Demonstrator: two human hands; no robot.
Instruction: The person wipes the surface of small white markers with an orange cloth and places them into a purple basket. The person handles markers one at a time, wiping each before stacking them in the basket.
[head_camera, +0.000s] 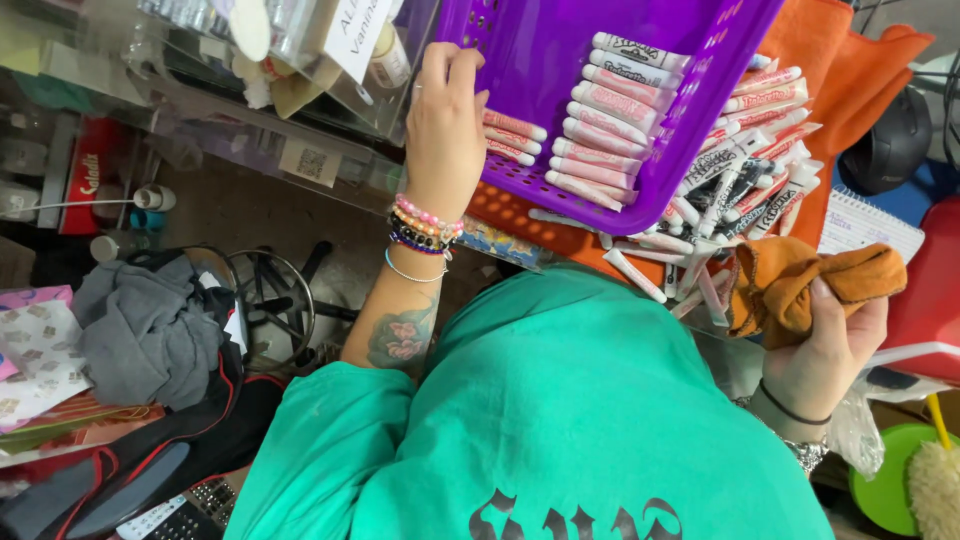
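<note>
Two hands were busy here, and each had something different going on. The left hand (443, 120) was up at the near-left side of the purple basket (560, 60), fingers curled and pinching at the basket's wall right above a short row of pink and white tubes (515, 137). I couldn't tell if it actually had a tube or just the plastic edge. The right hand (830, 335) was closed tight around a bunched orange rag (790, 280), held low by the basket's near-right corner.

The tubes looked like small, light plastic squeeze tubes with caps, probably a bit slick and easy to roll, so I'd guess they were best pinched across the middle of the body instead of at the cap. More of them lay lined up inside the basket (610, 110), well apart from the left hand. A whole messy pile (745, 160) sat outside it on the orange cloth (850, 70) covering the counter, spilling toward the near edge, just beside the rag hand.

The rag was soft and floppy, so you could grab it anywhere. The basket looked like thin, holey plastic, stiff enough to hold by the rim, and it sat tilted over the tubes.
</note>
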